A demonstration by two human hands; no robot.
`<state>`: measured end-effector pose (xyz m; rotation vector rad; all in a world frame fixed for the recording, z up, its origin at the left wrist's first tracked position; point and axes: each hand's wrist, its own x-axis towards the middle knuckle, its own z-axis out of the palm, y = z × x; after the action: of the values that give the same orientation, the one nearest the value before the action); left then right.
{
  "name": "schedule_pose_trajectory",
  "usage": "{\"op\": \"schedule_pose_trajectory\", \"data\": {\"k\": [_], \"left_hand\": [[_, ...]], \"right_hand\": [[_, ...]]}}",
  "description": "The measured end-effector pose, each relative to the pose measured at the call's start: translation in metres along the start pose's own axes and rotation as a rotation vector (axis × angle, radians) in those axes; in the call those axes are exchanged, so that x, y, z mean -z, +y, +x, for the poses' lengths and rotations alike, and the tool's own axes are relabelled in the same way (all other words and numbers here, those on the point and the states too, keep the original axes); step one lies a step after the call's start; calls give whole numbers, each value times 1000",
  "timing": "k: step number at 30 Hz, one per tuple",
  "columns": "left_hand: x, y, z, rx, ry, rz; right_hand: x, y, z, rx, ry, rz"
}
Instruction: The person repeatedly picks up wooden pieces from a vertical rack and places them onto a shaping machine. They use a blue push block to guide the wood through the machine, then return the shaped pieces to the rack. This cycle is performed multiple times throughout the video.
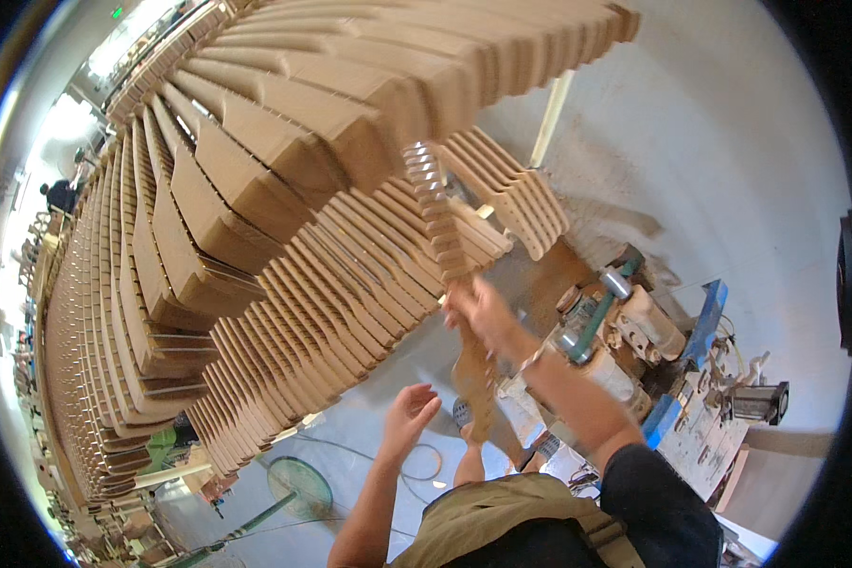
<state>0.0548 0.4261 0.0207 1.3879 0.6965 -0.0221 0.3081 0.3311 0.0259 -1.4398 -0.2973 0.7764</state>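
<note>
The right hand (481, 308) is closed around a long, narrow, brown wooden piece shaped like an instrument neck (474, 383), and grips it near the middle of its length. One part of this piece extends above the hand, with blurred bands across it, and the wider, curved part hangs below. The left hand (411, 417) is empty, with fingers loosely bent; it is lower and to the left of the piece, apart from it. The upper end of the piece appears beside a large upper row of light-brown wooden neck-shaped pieces (275, 175); whether they touch, I cannot tell. Under this row stands a lower row of similar slim wooden pieces (324, 289). At the right is a machine with off-white cylinders and blue metal parts (655, 322).
</note>
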Motion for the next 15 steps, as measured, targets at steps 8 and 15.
{"op": "schedule_pose_trajectory", "data": {"k": [8, 15], "left_hand": [[-25, 13, -29, 34, -449, 176], [-24, -2, -128, -87, -126, 745]], "right_hand": [[-30, 19, -160, 142, -219, 64], [34, -57, -265, 858, -108, -1199]]}}
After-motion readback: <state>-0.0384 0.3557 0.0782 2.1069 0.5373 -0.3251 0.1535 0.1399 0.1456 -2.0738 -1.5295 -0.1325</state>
